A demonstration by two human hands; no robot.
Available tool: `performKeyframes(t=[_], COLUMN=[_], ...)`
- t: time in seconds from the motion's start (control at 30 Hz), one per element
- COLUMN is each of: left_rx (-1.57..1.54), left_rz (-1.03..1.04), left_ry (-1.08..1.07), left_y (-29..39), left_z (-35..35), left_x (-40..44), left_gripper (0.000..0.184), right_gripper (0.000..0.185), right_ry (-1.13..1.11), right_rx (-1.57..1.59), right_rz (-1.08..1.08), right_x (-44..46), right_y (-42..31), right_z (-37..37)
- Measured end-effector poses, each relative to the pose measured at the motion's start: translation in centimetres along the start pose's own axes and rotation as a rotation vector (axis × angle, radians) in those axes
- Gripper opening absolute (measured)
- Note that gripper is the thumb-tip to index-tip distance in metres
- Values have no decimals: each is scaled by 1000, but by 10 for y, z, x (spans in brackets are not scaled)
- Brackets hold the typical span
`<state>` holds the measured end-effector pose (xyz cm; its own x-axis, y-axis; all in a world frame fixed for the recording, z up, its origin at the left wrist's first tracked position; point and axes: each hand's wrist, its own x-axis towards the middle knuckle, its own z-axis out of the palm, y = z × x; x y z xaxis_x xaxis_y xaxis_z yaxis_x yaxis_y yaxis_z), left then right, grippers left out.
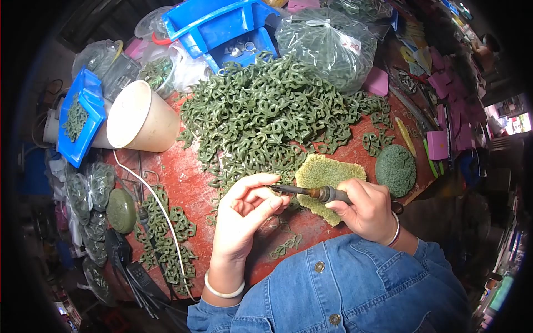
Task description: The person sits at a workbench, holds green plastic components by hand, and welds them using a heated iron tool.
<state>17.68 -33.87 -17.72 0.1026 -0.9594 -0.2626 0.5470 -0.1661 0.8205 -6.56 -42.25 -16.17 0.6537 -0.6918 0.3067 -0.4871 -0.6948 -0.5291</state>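
Two hands (pixel 236 225) (pixel 369 210), one tool (pixel 323 193), tip indistinct

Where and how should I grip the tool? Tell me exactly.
Take the tool by its thick handle, likely best from the right: the thin shaft points left toward the left hand, and the right hand grips that handle.

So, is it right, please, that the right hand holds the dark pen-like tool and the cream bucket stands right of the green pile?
Not quite: the head view shows the cream bucket left of the green pile; the right hand does hold the tool.
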Motion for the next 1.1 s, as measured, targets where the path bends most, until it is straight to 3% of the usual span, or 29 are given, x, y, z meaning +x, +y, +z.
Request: performKeyframes(t=[0.57, 0.8, 0.9, 1.1], left_rx=[-3, -54, -21, 25], left_rz=[12, -18, -24, -12], left_ry=[-8, 10, 34, 59], left_y=[-1, 1, -1, -3], left_z=[-1, 1, 2, 3], left_x=[0, -1, -1, 2], left_gripper=[40, 41, 44, 44], right_gripper=[31, 31, 31, 32], right_ry=[20, -34, -116, -78], right_rx=[140, -66, -312, -226], right_rz=[73, 42, 16, 33], right_x=[-1, -13, -22, -22], right_y=[0, 8, 15, 18], right_z=[-9, -55, -58, -51])
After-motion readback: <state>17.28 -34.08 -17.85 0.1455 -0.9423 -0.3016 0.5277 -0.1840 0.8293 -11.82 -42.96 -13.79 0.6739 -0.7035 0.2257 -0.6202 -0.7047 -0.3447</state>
